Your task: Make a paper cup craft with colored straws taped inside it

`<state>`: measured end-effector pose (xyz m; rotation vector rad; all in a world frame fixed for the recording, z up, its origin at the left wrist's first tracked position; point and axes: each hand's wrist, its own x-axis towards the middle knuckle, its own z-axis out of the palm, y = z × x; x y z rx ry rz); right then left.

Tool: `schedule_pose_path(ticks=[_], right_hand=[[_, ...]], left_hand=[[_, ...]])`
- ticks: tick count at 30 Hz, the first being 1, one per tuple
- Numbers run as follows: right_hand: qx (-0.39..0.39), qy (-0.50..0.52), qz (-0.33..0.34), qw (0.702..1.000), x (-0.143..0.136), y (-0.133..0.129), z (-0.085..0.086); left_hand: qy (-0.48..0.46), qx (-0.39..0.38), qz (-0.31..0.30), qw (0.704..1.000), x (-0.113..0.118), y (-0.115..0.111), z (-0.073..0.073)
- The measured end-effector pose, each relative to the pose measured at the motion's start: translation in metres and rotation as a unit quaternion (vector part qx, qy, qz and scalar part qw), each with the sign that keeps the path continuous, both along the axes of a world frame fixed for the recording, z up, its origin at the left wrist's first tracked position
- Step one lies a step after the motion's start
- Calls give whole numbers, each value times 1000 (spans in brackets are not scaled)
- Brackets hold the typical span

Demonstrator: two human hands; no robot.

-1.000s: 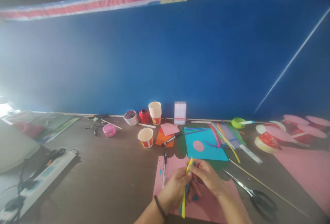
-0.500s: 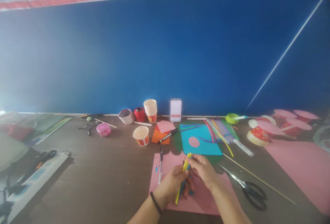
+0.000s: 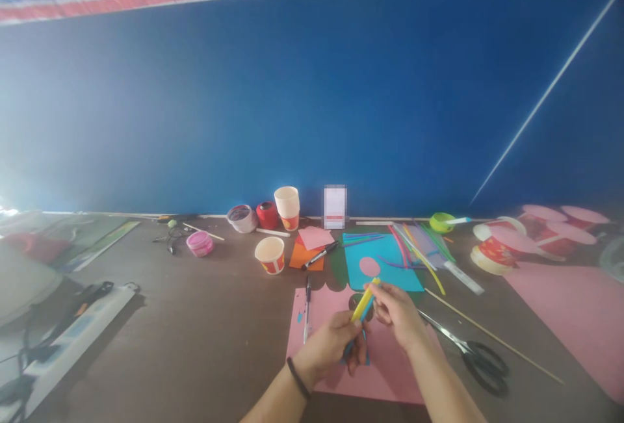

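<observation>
Yellow and blue strips (image 3: 362, 307), perhaps paper, slant upward between my hands. My left hand (image 3: 336, 340), with a black band at the wrist, is closed around their lower part. With thumb and fingers, my right hand (image 3: 396, 311) pinches their upper end. Some blue shows below my left fingers, partly hidden by them. Under both hands lies a pink sheet (image 3: 385, 377) with scalloped cut-outs along its far edge. A pen (image 3: 307, 309) rests on the sheet's left side. Black-handled scissors (image 3: 482, 364) lie to the right of my right hand.
Behind the sheet are a blue sheet (image 3: 358, 267) with a pink disc, a marker (image 3: 320, 255) on orange paper, and a paper cup (image 3: 270, 255). A thin stick (image 3: 497, 338) lies right. Pink-topped cups (image 3: 497, 251) stand far right; a power strip (image 3: 82, 345) lies left.
The strips have shifted up and right within my hands, and their lower yellow end no longer sticks out below my left hand. My right hand has moved slightly right.
</observation>
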<state>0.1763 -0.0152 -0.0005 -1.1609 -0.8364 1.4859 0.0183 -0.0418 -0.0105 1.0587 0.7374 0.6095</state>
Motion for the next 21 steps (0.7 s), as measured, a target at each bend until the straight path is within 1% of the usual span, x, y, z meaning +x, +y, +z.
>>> schedule_pose_path(ticks=[3,5,12,15,18,21], right_hand=[[-1,13,-6,1000,2,1,-3],[0,20,-7,1000,2,2,-6],[7,41,-1,999,7,4,-12],[13,50,1,999,9,4,-14],[14,59,3,998,11,5,-15],[14,65,7,998,11,5,-14]], left_hand=[[0,-1,14,1000,0,0,1],[-16,-9,19,1000,0,1,2],[-98,-71,-25,992,-5,5,-2],[-112,-82,-25,990,-6,6,-3],[-118,-108,-26,987,-7,5,-1],[-116,-139,-33,983,-8,4,5]])
